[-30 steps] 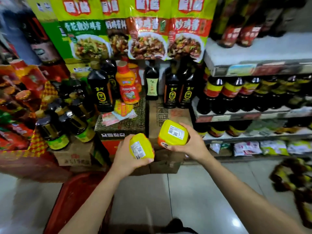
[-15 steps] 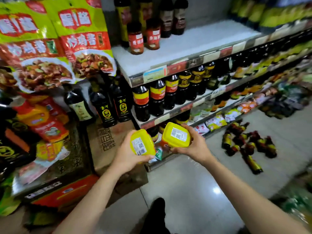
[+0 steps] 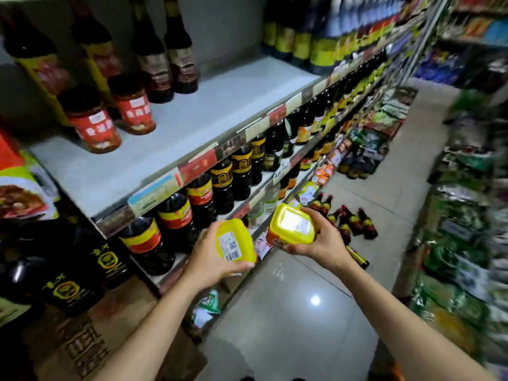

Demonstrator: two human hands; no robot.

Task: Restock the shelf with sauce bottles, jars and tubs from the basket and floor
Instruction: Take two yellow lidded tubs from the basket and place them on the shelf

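Observation:
My left hand [image 3: 204, 264] grips a yellow-lidded sauce tub [image 3: 234, 240], its barcode label facing me. My right hand [image 3: 320, 240] grips a second yellow-lidded tub [image 3: 292, 224] with an orange body. Both tubs hang in front of the lower shelf rows. The white shelf [image 3: 192, 122] above them has a wide bare stretch, with two red-labelled jars [image 3: 93, 125] and tall dark bottles [image 3: 165, 59] at its left. Several sauce bottles [image 3: 349, 220] stand and lie on the floor just past my right hand.
Dark soy bottles [image 3: 220, 182] fill the row below the white shelf. Cardboard boxes [image 3: 90, 334] with black bottles on top stand at the lower left. Packaged goods [image 3: 461, 257] line the aisle's right side. The tiled floor [image 3: 297, 312] runs between them.
The view has swung right and up, from the box stack to the white shelf. Both hands keep their tubs and have risen slightly toward the shelf rows.

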